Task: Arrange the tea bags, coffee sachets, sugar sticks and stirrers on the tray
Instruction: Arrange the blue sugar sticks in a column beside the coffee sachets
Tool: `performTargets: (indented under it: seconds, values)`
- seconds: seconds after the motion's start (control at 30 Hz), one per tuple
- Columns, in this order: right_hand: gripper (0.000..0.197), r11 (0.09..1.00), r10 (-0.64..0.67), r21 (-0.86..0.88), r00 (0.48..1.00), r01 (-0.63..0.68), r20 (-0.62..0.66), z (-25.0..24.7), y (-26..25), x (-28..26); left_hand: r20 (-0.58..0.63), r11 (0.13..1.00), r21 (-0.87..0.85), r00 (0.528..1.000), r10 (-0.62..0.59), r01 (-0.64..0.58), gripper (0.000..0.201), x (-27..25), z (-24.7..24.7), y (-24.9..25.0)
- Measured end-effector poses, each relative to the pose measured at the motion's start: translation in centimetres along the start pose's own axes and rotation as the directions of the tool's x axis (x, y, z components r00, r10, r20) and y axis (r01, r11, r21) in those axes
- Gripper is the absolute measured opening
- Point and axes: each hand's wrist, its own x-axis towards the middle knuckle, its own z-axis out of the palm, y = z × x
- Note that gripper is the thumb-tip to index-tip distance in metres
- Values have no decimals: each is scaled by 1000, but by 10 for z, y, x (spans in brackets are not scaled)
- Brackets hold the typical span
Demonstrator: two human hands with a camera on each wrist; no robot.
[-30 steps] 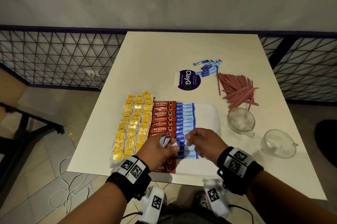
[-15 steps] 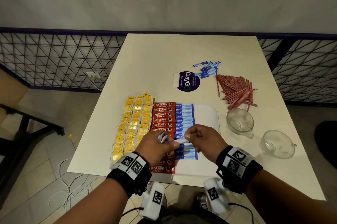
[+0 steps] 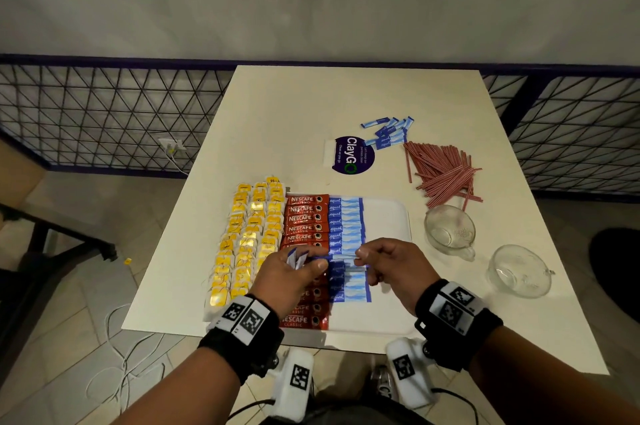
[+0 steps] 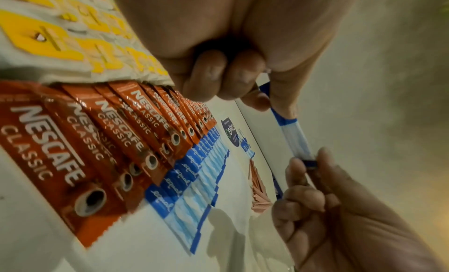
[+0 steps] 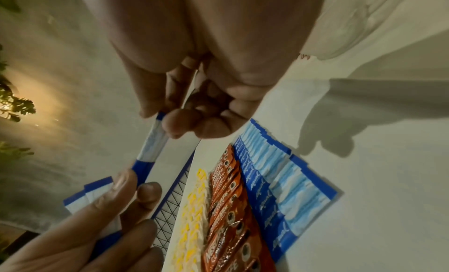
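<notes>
A white tray [image 3: 388, 217] holds yellow tea bags [image 3: 249, 241], red coffee sachets [image 3: 304, 220] and a row of blue sugar sticks [image 3: 346, 227]. Just above that row, one sugar stick [image 3: 341, 256] stretches between my hands. My right hand [image 3: 362, 256] pinches its right end between thumb and forefinger. My left hand [image 3: 313, 263] pinches the other end and also grips a small bundle of sugar sticks [image 3: 294, 256]. The held stick [image 4: 294, 139] shows in the left wrist view, and the bundle [image 5: 89, 195] in the right wrist view.
Loose sugar sticks [image 3: 388, 134] and a pile of red stirrers [image 3: 443, 175] lie on the table beyond the tray. Two glass cups [image 3: 450, 232] [image 3: 519, 270] stand to its right. A round purple sticker [image 3: 351, 154] sits behind the tray. The tray's right part is bare.
My right hand has taken one end of a sugar stick out of the left hand's bundle. Both hands have drifted a little farther along the row.
</notes>
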Motion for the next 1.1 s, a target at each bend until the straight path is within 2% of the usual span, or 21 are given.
performTargets:
  seconds: [0.1,0.17,0.23,0.3,0.43,0.6,0.7,0.8,0.87,0.97,1.1]
  values:
    - [12,1000,5,-23,1000,-6,-16,-1,4,1,16,980,-181,997,-77,78,15,-2,5,-2]
    - [14,1000,8,-13,1000,-8,-14,-3,7,2,8,971,-222,996,-87,87,21,1,4,-7]
    - [12,999,36,-29,999,-36,7,-6,10,2,-5,980,-188,997,-71,69,25,3,4,-10]
    - [7,988,69,-138,997,-63,37,-8,13,2,-15,991,-116,998,-63,61,24,3,5,-11]
    - [10,929,158,-347,986,-131,52,-21,24,1,-51,996,-8,994,-94,94,18,2,3,-18]
    - [13,830,345,-470,939,-300,9,-37,48,1,-114,989,49,985,-131,137,17,1,-12,-27]
    - [10,772,402,-533,916,-347,-14,-34,56,3,-121,988,29,982,-147,151,18,-1,-14,-30]
    - [5,748,409,-556,911,-362,-43,-28,63,3,-111,986,44,981,-156,162,16,-1,-15,-33]
    - [12,727,400,-576,912,-375,-90,-25,67,5,-103,984,50,981,-166,171,15,-1,-16,-35]
    - [24,648,345,-692,933,-317,-104,-23,70,9,-103,984,62,982,-159,166,15,-3,-16,-34]
    - [26,604,335,-734,935,-311,-120,-19,69,11,-96,985,96,986,-134,143,14,-5,-17,-32]
